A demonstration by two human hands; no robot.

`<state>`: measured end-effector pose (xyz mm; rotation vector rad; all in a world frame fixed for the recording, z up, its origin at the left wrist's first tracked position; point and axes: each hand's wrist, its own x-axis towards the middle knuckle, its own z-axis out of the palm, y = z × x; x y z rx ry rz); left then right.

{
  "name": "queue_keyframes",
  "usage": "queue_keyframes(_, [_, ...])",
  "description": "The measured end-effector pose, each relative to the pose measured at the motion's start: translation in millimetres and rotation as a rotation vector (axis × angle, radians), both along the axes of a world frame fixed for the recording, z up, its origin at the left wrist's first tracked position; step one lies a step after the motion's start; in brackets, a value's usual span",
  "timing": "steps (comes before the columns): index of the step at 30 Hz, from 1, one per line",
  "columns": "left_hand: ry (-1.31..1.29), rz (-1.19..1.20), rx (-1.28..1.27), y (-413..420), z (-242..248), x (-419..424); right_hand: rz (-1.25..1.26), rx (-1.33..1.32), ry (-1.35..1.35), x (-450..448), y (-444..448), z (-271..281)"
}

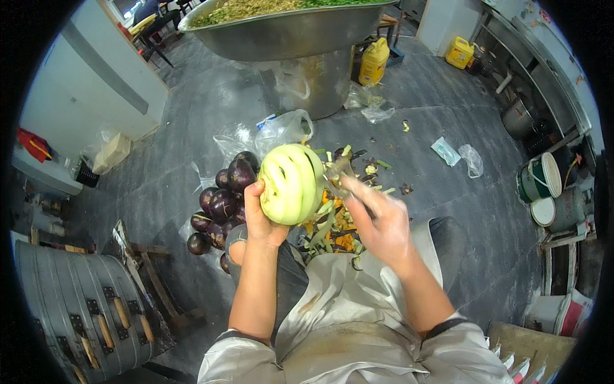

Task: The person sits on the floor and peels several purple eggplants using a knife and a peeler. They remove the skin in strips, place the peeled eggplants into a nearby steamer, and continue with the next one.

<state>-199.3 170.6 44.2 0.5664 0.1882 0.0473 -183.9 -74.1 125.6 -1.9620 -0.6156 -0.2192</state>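
Observation:
A large round eggplant [290,185], peeled to pale green with a few thin dark strips of skin left, rests in my left hand [264,216]. My right hand [381,221], blurred by motion, grips a small peeling tool [338,185] whose blurred blade end is close to the eggplant's right side; I cannot tell whether they touch. Below and behind lies a heap of peelings [336,225], green, orange and dark purple, on the floor between my knees. Several dark purple eggplants [223,204] are piled left of my left hand, partly on clear plastic.
Ahead stands a wide metal basin [288,33] of chopped food on a metal drum [312,86]. Nearby are a yellow jug [374,62] and plastic bags [285,134]. Large stacked steamer trays [86,307] stand left; buckets [539,177] line the right. A person [153,14] sits far back.

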Motion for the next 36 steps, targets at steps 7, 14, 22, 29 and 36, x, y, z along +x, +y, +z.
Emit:
queue_keyframes(7, [0.031, 0.094, 0.085, -14.6, 9.0, -2.5, 0.191, -0.057, 0.157, -44.2, -13.3, -23.2])
queue_keyframes(14, [-0.103, -0.262, -0.177, 13.8, -12.8, -9.8, 0.358, 0.031, 0.120, 46.0, -46.8, 21.5])
queue_keyframes(22, [-0.024, -0.258, -0.130, -11.1, -3.4, -3.9, 0.312, 0.238, 0.462, 46.3, -32.7, -11.0])
queue_keyframes(29, [0.258, 0.045, -0.096, -11.7, 9.7, 10.9, 0.165, 0.150, 0.445, -0.9, -19.9, -102.9])
queue_keyframes(36, [0.025, -0.141, -0.110, 10.9, -5.6, -3.7, 0.236, 0.250, 0.420, 37.2, -32.0, -17.1])
